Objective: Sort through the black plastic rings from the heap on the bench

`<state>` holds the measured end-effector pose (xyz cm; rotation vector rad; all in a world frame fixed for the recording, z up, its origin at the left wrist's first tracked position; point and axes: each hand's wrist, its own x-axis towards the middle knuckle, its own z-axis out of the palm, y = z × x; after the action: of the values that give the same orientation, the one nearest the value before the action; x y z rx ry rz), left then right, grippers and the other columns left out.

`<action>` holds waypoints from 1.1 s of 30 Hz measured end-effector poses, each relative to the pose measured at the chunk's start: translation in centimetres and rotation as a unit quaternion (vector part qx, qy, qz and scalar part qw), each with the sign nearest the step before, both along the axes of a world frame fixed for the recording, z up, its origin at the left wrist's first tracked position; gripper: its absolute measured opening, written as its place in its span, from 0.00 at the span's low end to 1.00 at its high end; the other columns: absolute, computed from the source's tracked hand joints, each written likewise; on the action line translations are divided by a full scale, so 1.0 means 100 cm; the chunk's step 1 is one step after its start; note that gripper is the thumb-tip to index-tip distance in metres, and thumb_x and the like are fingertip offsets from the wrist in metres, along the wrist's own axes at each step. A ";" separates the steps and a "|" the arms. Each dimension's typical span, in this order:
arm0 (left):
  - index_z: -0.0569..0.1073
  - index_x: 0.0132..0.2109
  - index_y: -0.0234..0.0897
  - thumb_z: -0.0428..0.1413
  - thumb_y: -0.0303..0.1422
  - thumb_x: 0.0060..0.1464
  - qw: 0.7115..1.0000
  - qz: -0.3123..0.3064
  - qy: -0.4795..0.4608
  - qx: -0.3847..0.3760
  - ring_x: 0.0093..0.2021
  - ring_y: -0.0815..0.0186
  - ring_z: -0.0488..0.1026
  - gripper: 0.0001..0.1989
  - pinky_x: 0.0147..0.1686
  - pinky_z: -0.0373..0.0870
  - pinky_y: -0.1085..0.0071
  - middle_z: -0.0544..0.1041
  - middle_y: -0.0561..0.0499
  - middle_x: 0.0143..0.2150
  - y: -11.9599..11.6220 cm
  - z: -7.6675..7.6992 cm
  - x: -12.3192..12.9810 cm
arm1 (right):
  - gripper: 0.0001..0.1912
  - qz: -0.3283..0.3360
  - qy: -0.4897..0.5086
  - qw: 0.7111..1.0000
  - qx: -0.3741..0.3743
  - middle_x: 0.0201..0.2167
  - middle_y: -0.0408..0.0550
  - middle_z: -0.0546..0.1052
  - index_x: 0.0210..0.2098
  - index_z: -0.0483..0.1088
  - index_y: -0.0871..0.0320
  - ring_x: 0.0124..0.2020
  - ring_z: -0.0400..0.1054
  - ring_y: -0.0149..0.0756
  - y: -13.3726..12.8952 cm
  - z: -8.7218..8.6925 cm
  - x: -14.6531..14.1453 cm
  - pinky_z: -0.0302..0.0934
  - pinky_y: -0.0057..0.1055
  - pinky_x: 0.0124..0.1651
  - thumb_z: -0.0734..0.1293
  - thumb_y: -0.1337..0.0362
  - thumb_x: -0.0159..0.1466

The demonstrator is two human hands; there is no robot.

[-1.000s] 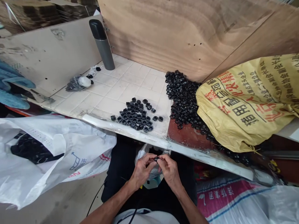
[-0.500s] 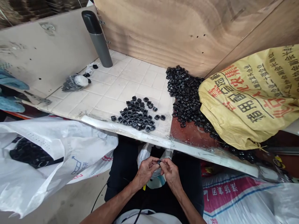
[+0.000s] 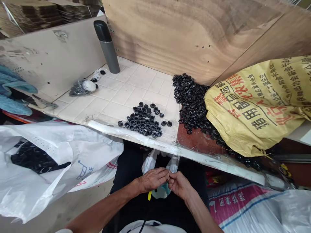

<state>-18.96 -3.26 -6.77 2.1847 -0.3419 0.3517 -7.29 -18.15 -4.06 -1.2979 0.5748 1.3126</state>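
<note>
My left hand (image 3: 155,179) is palm down over my lap, fingers stretched out toward the right, its thumb hidden. Its fingertips meet my right hand (image 3: 179,183), whose thumb and fingers are closed in a pinch. What the pinch holds, if anything, is hidden. Below the hands a pale teal container (image 3: 164,191) shows between my legs, with a small dark spot under my left palm. Ahead on the bench lies a small group of black ring-shaped plastic parts (image 3: 143,121). To its right is a bigger heap of similar black parts (image 3: 190,100).
A yellow printed sack (image 3: 257,106) lies at the heap's right side. A grey bottle with a black cap (image 3: 109,51) stands by the back panel. A clear plastic bag (image 3: 81,88) lies to the left. White sacks (image 3: 92,158) flank my legs; the left one holds black parts.
A small black ring pinched between both hands before no longer shows. My left hand has turned palm down with its fingers straightened; my right hand stays in a pinch. The view has shifted slightly.
</note>
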 end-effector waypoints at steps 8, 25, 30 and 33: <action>0.69 0.58 0.38 0.50 0.21 0.59 0.999 0.003 0.012 0.034 0.57 0.54 0.72 0.22 0.54 0.74 0.58 0.74 0.39 0.57 0.007 -0.008 0.020 | 0.05 0.020 -0.089 0.995 -0.050 0.18 0.41 0.70 0.26 0.69 0.61 0.16 0.64 0.25 0.012 -0.006 0.014 0.64 0.23 0.24 0.69 0.70 0.58; 0.58 0.65 0.18 0.58 0.65 0.42 0.804 0.556 0.005 0.213 0.68 0.21 0.44 0.59 0.58 0.52 0.30 0.49 0.14 0.68 0.151 0.085 0.031 | 0.56 0.326 -0.798 0.504 -0.048 0.69 0.71 0.49 0.71 0.42 0.61 0.70 0.43 0.67 0.132 0.082 0.080 0.47 0.66 0.64 0.72 0.43 0.57; 0.62 0.66 0.25 0.55 0.62 0.49 0.850 0.444 0.057 0.280 0.64 0.32 0.59 0.50 0.59 0.58 0.40 0.61 0.21 0.64 0.166 0.083 0.056 | 0.52 0.395 -0.801 0.450 -0.015 0.69 0.64 0.50 0.72 0.40 0.54 0.71 0.43 0.60 0.156 0.065 0.095 0.46 0.61 0.66 0.70 0.43 0.60; 0.66 0.62 0.25 0.53 0.55 0.57 0.854 0.435 0.051 0.281 0.60 0.38 0.64 0.39 0.58 0.63 0.45 0.66 0.24 0.61 0.150 0.084 0.081 | 0.44 0.391 -0.809 0.440 -0.002 0.68 0.62 0.53 0.72 0.45 0.52 0.70 0.46 0.57 0.154 0.065 0.097 0.48 0.58 0.66 0.68 0.47 0.64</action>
<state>-10.90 11.72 1.62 2.8242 0.7419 0.6829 2.36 -2.71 2.41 -2.1790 -1.5607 0.0571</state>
